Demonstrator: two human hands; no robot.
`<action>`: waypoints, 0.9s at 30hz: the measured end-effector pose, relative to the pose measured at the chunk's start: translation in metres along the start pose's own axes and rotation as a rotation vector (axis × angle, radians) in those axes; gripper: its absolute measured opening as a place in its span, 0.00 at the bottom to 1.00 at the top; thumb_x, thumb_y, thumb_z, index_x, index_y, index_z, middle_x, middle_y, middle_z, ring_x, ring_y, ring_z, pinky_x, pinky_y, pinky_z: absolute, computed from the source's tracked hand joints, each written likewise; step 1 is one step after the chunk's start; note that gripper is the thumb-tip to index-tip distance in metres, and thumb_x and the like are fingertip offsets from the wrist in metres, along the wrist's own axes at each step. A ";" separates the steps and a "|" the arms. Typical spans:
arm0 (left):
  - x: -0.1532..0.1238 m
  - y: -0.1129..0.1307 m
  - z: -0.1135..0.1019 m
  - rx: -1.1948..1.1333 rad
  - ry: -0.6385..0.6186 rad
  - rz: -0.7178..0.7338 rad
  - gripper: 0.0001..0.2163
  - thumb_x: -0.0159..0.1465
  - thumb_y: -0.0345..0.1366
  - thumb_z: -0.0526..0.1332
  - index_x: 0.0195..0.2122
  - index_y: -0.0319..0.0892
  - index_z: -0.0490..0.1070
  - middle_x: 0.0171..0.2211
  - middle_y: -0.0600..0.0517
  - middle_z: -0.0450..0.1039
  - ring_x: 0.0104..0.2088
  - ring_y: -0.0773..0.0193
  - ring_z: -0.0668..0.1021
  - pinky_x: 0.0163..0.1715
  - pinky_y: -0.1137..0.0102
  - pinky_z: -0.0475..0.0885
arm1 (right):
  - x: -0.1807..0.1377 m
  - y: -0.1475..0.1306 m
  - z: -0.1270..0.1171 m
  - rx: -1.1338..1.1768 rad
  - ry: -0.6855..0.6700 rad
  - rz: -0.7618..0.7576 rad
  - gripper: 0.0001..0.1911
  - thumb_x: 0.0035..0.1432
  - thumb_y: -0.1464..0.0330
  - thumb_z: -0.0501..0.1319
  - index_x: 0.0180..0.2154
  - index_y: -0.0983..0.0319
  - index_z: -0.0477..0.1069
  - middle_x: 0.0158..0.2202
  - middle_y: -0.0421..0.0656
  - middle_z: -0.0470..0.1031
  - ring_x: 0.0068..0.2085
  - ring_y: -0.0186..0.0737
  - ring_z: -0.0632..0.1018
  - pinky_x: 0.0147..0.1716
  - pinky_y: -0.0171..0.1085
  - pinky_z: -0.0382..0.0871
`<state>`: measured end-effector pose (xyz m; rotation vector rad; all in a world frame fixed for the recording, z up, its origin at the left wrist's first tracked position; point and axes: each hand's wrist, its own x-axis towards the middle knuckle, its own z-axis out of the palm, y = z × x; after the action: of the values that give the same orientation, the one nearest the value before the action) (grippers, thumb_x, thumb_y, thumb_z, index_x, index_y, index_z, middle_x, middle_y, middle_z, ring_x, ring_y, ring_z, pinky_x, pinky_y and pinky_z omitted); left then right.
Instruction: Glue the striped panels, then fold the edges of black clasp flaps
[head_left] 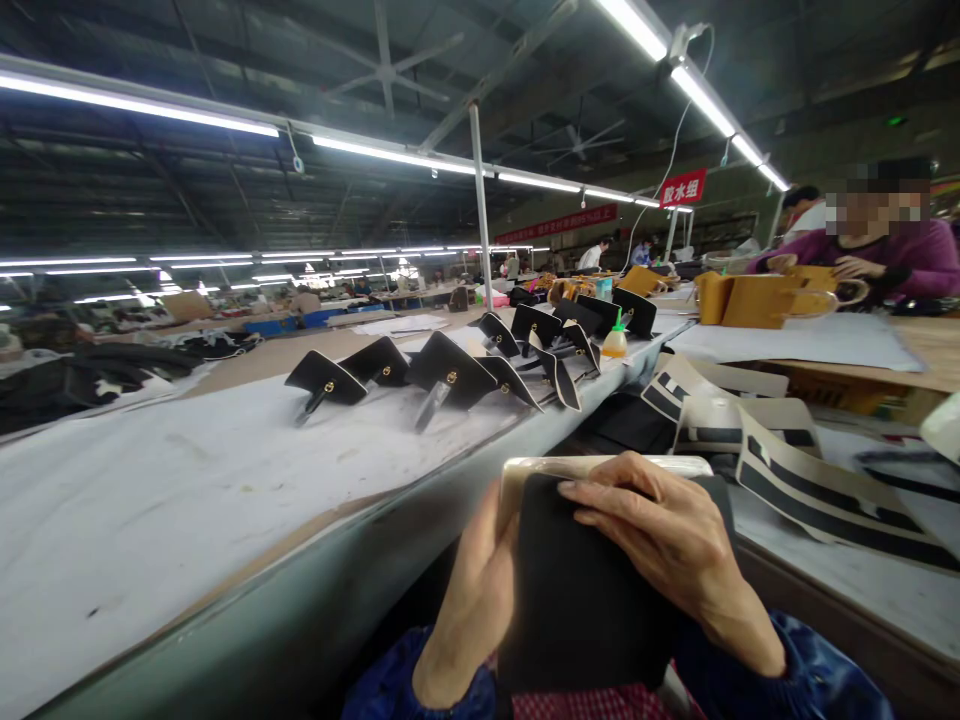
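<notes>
A black bag panel (585, 610) stands tilted above my lap, with a pale cream sheet (555, 466) behind its upper edge. My left hand (476, 585) is closed round the panel's left side, its fingers mostly hidden behind. My right hand (667, 535) presses bent fingers together on the upper face of the panel; its thumb is out of sight. On the bench to the left stand several black flap pieces (450, 370) with gold-coloured metal fittings and hanging straps. Close to them is a small glue bottle (615, 338) with a green tip and amber contents.
A white-covered bench (225, 490) runs along my left, its padded edge near my left arm. Curved cream pieces with black strips (825, 480) lie at right. Beyond, a person in a purple top (919, 255) handles mustard-coloured bags (757, 300). A pole (480, 210) rises from the bench.
</notes>
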<state>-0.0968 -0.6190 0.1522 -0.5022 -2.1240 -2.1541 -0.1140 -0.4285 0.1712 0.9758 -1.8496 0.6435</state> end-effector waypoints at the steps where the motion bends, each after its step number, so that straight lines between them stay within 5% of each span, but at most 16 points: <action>1: -0.001 0.001 0.001 0.011 -0.002 0.008 0.16 0.71 0.45 0.55 0.57 0.54 0.70 0.58 0.59 0.73 0.61 0.62 0.72 0.62 0.72 0.63 | 0.001 -0.002 -0.001 -0.023 -0.002 -0.011 0.11 0.64 0.72 0.61 0.46 0.58 0.77 0.32 0.41 0.74 0.30 0.33 0.75 0.27 0.32 0.70; 13: -0.012 0.010 0.007 -0.002 -0.074 0.049 0.22 0.68 0.45 0.58 0.63 0.52 0.66 0.64 0.55 0.67 0.67 0.55 0.65 0.65 0.68 0.62 | -0.005 -0.013 0.000 -0.124 0.063 -0.053 0.20 0.60 0.79 0.63 0.51 0.56 0.76 0.35 0.41 0.73 0.32 0.33 0.74 0.30 0.35 0.69; 27: -0.017 0.006 0.005 -0.005 -0.130 0.029 0.20 0.69 0.41 0.57 0.63 0.54 0.65 0.62 0.55 0.70 0.63 0.55 0.70 0.62 0.67 0.67 | -0.002 -0.017 -0.003 -0.108 0.078 -0.042 0.23 0.58 0.81 0.63 0.52 0.55 0.75 0.34 0.41 0.73 0.32 0.34 0.74 0.30 0.34 0.69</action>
<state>-0.0781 -0.6175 0.1530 -0.6868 -2.1617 -2.1674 -0.0975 -0.4352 0.1706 0.9046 -1.7722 0.5433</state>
